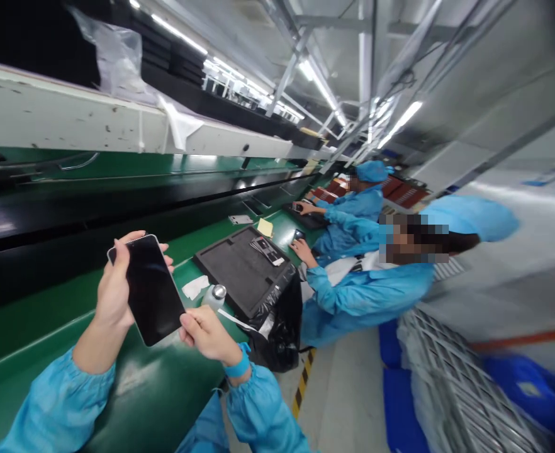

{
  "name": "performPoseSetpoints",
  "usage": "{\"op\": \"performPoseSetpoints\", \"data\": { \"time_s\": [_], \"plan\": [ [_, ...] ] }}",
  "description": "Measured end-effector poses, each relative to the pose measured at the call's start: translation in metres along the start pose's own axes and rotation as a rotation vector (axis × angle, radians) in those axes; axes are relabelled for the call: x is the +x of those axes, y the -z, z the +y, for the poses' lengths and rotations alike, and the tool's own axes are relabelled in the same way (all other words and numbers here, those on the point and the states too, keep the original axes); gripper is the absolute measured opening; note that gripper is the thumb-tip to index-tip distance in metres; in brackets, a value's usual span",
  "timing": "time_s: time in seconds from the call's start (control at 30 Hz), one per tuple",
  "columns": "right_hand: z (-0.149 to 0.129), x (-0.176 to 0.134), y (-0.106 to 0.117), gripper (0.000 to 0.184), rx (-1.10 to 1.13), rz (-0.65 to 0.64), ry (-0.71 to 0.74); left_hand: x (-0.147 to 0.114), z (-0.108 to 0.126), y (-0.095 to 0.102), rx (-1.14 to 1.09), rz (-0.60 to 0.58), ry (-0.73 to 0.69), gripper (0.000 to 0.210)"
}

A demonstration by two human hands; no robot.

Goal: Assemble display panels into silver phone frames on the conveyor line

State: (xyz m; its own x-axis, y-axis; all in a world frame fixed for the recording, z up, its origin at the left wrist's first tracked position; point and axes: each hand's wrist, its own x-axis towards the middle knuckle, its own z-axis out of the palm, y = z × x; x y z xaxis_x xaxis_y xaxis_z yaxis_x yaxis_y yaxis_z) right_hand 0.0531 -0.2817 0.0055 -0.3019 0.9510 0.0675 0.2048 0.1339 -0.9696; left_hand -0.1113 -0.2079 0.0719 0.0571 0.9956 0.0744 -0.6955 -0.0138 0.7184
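Observation:
A smartphone (149, 290) with a dark screen and a light frame is held up over the green bench. Wrapped round its upper left side is my left hand (117, 286), thumb on the front edge and fingertips showing past the far edge. My right hand (207, 333) pinches the phone's lower right corner between thumb and curled fingers. Beyond my right hand stand a small bottle with a metal cap (218, 293) and a crumpled white tissue (195, 287).
A black foam tray (230, 267) holding several phone parts (267, 250) lies right of the phone. A black plastic bag (282, 340) hangs at the bench edge. Two co-workers in blue smocks (348, 302) sit along the green bench (164, 402). Blue bins (400, 402) stand on the floor.

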Motion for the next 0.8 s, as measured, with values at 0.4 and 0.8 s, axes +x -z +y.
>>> {"op": "performPoseSetpoints", "data": {
  "time_s": [0.4,0.8],
  "plan": [
    [0.012,0.025,-0.017,0.081,0.195,-0.09,-0.048,-0.003,-0.004,-0.012,-0.019,0.113,-0.177,0.05],
    [0.018,0.034,-0.013,0.085,0.231,-0.081,-0.031,-0.002,0.001,-0.014,0.027,0.185,-0.262,0.036]
  ]
}}
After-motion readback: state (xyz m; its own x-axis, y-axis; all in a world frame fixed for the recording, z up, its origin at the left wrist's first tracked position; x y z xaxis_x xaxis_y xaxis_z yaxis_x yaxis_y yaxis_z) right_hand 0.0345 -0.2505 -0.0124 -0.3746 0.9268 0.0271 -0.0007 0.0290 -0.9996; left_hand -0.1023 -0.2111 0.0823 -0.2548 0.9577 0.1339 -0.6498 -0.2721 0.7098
